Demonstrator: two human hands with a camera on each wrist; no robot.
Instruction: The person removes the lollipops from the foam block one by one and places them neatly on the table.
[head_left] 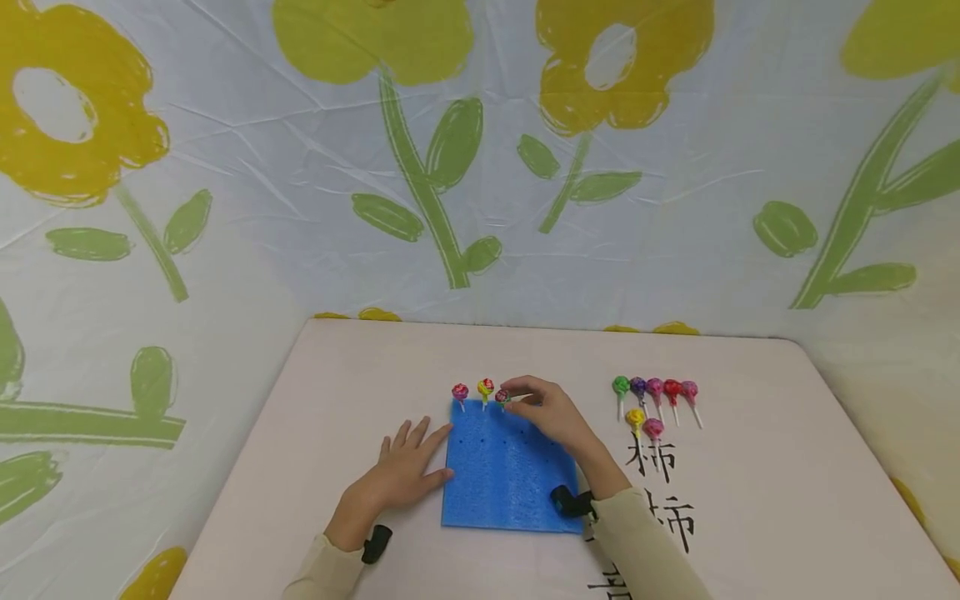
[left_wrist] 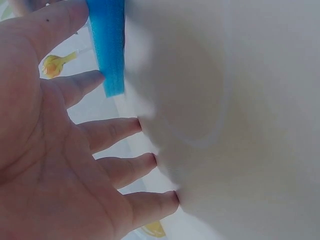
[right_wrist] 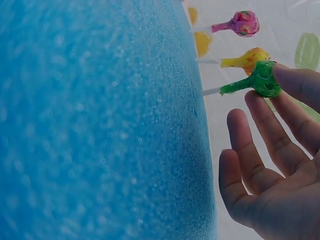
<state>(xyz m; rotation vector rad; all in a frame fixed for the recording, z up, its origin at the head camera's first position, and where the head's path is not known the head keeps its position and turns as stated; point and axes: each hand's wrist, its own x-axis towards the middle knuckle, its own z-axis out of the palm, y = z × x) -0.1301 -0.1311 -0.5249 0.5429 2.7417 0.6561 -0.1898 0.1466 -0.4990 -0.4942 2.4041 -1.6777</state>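
A person's right hand (head_left: 551, 414) pinches the wrapped head of a green lollipop (right_wrist: 265, 79) between thumb and fingers, its white stick meeting the far part of a blue foam board (head_left: 502, 483). Beside it, a yellow lollipop (head_left: 486, 387) and a pink lollipop (head_left: 461, 391) stand upright in the board. The left hand (head_left: 403, 471) grasps nothing; its fingers spread, thumb and forefinger touching the board's left edge, the other fingertips on the worktop (head_left: 337, 383). Seven loose lollipops (head_left: 655, 387) lie to the right.

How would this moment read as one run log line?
right hand: pinches green lollipop, stick meeting blue board | left hand: touches board's left edge, fingers spread | pink lollipop, yellow lollipop: standing in board
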